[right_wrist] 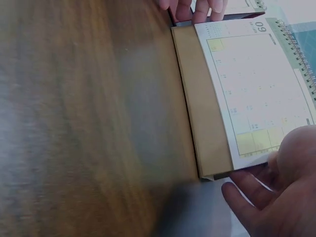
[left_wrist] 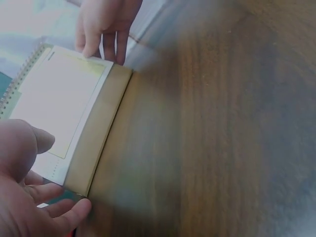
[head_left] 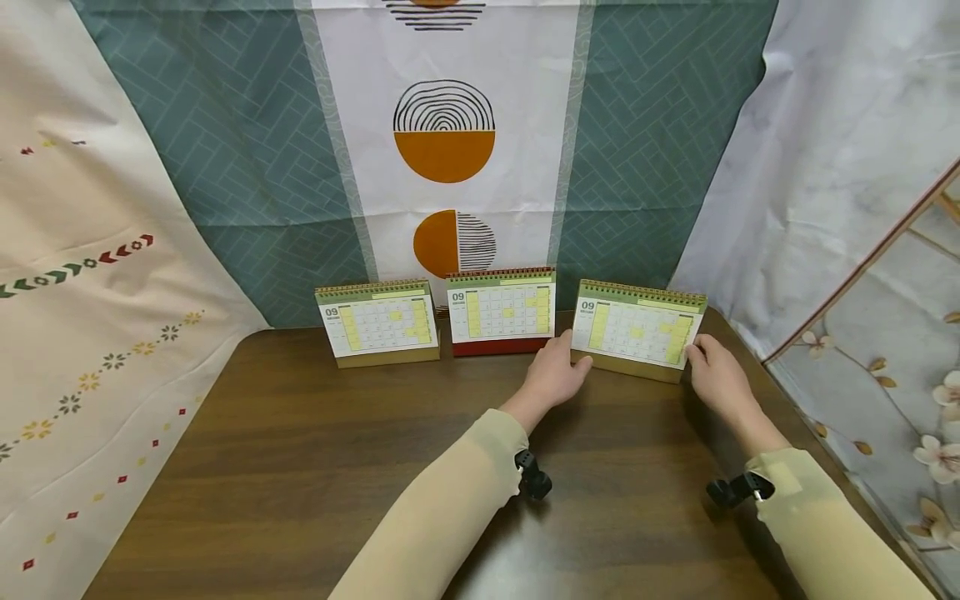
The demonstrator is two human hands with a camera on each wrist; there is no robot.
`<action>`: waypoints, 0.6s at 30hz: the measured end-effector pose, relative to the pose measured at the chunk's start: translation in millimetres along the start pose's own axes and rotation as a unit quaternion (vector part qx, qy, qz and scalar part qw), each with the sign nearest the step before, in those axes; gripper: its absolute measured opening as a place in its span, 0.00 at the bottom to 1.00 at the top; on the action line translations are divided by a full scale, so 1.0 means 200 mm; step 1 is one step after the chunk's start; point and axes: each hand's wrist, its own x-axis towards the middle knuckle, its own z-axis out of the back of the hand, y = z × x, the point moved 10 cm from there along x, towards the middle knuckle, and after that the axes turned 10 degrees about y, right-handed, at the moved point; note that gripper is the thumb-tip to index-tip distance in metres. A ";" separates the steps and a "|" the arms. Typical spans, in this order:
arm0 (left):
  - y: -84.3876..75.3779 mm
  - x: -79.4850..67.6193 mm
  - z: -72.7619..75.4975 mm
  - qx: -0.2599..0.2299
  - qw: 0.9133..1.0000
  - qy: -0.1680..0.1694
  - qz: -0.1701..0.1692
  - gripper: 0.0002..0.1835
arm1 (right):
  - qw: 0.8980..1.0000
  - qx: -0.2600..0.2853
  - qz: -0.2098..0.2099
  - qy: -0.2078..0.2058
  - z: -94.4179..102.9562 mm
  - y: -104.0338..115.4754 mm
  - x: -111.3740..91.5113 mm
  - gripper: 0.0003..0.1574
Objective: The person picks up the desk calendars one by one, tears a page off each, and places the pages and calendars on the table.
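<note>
Three desk calendars stand in a row at the back of the table. The right-hand calendar (head_left: 637, 329) has a tan base, a spiral top and a page marked 09. My left hand (head_left: 555, 371) holds its left end, the thumb in front of the page and the fingers at the side edge. At the other end my right hand (head_left: 718, 375) grips the right edge, thumb (left_wrist: 91, 43) on the front and fingers behind. The middle calendar (head_left: 502, 312), on a red base, stands close beside my left hand. Farther left is another tan calendar (head_left: 378, 325).
The calendars stand on a brown wooden table (head_left: 300, 467). Behind them hangs a patterned green and white cloth (head_left: 517, 150). Another cloth (head_left: 82, 333) borders the left side, and a floral panel (head_left: 870, 400) runs along the right edge.
</note>
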 end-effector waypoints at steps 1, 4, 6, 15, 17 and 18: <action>0.00 -0.02 0.01 0.000 1.000 -0.001 -0.003 0.38 | 1.000 -0.004 0.002 -0.005 0.00 0.00 -0.01 0.21; -0.03 -0.09 0.05 0.003 1.000 0.002 -0.004 0.36 | 1.000 -0.010 0.007 -0.016 0.00 0.02 -0.04 0.19; -0.03 -0.11 0.06 0.008 1.000 0.001 -0.008 0.36 | 1.000 -0.007 0.006 -0.018 -0.01 0.03 -0.06 0.19; -0.03 -0.19 0.08 -0.027 0.999 0.019 -0.036 0.36 | 0.999 0.001 0.004 -0.038 0.03 0.09 -0.19 0.20; -0.03 -0.21 0.09 -0.033 0.998 0.018 -0.043 0.35 | 0.999 0.004 0.004 -0.038 0.03 0.11 -0.22 0.22; -0.03 -0.22 0.09 -0.036 0.998 0.017 -0.047 0.35 | 0.999 0.005 0.002 -0.038 0.04 0.12 -0.23 0.23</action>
